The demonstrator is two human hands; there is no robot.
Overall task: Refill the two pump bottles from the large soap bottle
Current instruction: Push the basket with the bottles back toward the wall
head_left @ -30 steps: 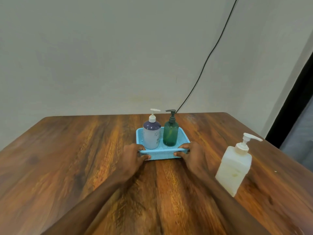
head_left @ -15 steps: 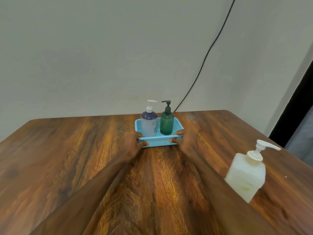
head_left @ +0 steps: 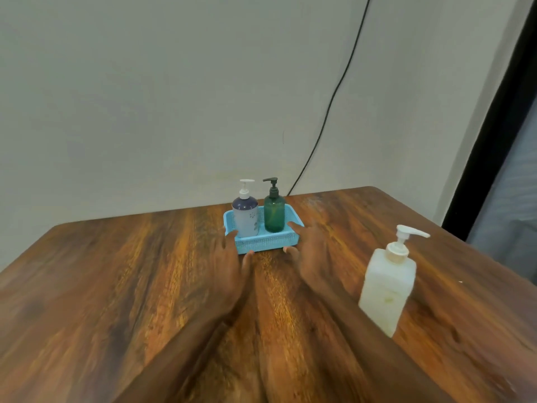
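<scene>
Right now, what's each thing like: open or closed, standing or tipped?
Blue basket: flat on table.
Purple-and-white pump bottle: standing in basket, pump on.
Green pump bottle: standing in basket, pump on.
Large soap bottle: standing on table, pump on.
Left hand: open, beside basket.
Right hand: open, beside basket.

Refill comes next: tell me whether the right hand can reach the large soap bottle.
Probably yes: the right hand is open, and only bare table separates it from the large soap bottle.

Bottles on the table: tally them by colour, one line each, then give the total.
white-and-purple pump bottle: 1
green pump bottle: 1
cream large soap bottle: 1
Total: 3
</scene>
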